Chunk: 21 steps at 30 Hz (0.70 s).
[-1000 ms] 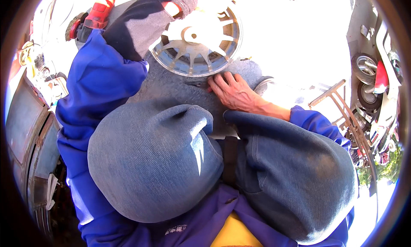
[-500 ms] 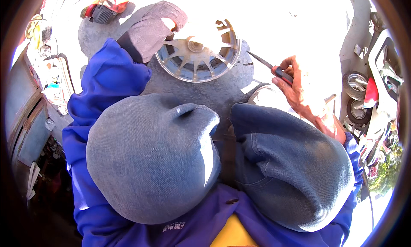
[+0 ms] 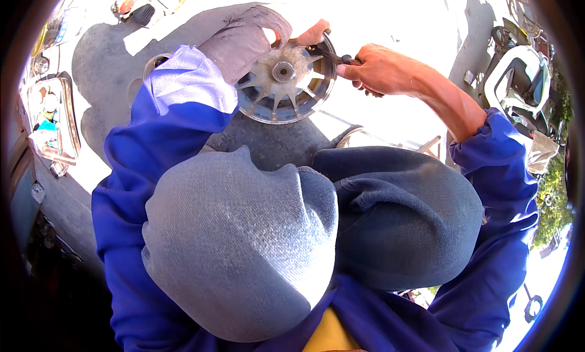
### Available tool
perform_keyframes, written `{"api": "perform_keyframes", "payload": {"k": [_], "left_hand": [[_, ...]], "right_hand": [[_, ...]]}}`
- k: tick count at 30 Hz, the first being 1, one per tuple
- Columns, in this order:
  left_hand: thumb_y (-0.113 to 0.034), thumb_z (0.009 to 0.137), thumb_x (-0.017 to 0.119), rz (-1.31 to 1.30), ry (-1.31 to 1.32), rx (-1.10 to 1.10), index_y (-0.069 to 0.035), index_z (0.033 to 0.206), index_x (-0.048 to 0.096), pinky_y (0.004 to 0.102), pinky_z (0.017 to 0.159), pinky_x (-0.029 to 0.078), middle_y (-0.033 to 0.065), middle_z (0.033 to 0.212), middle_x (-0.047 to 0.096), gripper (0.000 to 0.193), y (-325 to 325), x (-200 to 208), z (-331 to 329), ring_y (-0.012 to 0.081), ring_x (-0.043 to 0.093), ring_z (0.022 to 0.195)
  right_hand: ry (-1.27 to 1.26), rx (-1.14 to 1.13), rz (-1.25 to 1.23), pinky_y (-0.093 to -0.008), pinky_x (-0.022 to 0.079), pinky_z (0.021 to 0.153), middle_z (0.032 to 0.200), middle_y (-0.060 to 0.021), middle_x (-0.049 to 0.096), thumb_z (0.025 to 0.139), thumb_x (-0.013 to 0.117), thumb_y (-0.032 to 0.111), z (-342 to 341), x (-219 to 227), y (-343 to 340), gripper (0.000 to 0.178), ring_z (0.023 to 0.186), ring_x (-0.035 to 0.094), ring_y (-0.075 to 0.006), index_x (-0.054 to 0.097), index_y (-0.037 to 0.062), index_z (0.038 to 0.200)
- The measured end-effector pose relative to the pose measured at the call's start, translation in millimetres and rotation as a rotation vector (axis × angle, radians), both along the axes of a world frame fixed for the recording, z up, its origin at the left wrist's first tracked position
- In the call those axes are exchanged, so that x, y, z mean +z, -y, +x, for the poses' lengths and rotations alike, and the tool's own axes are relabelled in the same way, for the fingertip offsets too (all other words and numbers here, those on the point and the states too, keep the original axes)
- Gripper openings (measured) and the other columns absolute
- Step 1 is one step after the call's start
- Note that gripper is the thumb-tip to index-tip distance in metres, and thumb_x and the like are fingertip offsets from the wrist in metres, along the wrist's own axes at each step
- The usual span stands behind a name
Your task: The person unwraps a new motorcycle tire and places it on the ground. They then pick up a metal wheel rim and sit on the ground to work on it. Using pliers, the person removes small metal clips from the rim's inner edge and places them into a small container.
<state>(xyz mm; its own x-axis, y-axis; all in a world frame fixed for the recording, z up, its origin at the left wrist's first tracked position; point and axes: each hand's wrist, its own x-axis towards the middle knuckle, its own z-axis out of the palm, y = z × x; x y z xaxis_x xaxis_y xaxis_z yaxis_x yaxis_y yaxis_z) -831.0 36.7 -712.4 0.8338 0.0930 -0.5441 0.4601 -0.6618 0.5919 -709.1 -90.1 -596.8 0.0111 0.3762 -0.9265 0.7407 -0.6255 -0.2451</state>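
Observation:
A spoked metal wheel rim [image 3: 284, 71] stands before my knees, its hub facing up toward me. My left hand [image 3: 313, 33] reaches over its far side from a grey cuff, fingers closed on the upper right edge; the glare and cuff hide most of it. My right hand [image 3: 381, 68] is closed around the handle of a pointed, dark-bladed hand tool [image 3: 332, 56]. The blade reaches the rim's right edge, close to my left fingers. Whether the tip touches the metal I cannot tell.
Behind my left arm a round can-like thing [image 3: 157, 62] shows in part. A tray of small items [image 3: 52, 117] lies at far left, a red and black tool [image 3: 143, 10] at upper left. A white-framed chair-like object [image 3: 518, 78] stands at right.
My right hand has moved left and away from me, bringing the tool to the rim's edge. My left fingers now show on that edge. The whole view has shifted.

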Motion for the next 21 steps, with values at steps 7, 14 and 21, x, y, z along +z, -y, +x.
{"api": "perform_keyframes", "payload": {"k": [7,14,21], "left_hand": [[-0.019,0.098,0.053,-0.060,-0.053,-0.091,-0.013,0.135,0.069,0.0446,0.081,0.058,0.0172,0.110,0.076,0.040,-8,16,-2,0.0317,0.075,0.089],[-0.018,0.088,0.064,0.082,0.263,-0.128,-0.002,0.105,0.077,0.0451,0.074,0.058,0.0208,0.087,0.075,0.026,-6,2,-16,0.0373,0.074,0.081],[-0.060,0.083,0.076,0.319,0.489,0.265,-0.007,0.162,0.034,0.0496,0.132,0.009,0.0142,0.171,0.023,0.104,50,-3,-114,0.0319,0.016,0.160]], "right_hand": [[0.081,-0.250,-0.129,-0.0318,0.048,0.051,0.064,-0.0032,0.055,0.111,0.052,0.037,-20,-3,-24,0.049,0.053,0.053,-0.0138,0.067,-0.0041,0.090],[0.057,-0.374,-0.139,-0.0311,0.045,0.049,0.064,-0.0025,0.055,0.110,0.056,0.034,-20,-9,-19,0.042,0.051,0.051,-0.0117,0.060,0.0055,0.079],[-0.020,-0.467,-0.206,-0.0317,0.045,0.049,0.065,-0.0032,0.058,0.109,0.057,0.034,4,-14,-11,0.039,0.055,0.054,-0.0127,0.067,0.0026,0.088]]}}
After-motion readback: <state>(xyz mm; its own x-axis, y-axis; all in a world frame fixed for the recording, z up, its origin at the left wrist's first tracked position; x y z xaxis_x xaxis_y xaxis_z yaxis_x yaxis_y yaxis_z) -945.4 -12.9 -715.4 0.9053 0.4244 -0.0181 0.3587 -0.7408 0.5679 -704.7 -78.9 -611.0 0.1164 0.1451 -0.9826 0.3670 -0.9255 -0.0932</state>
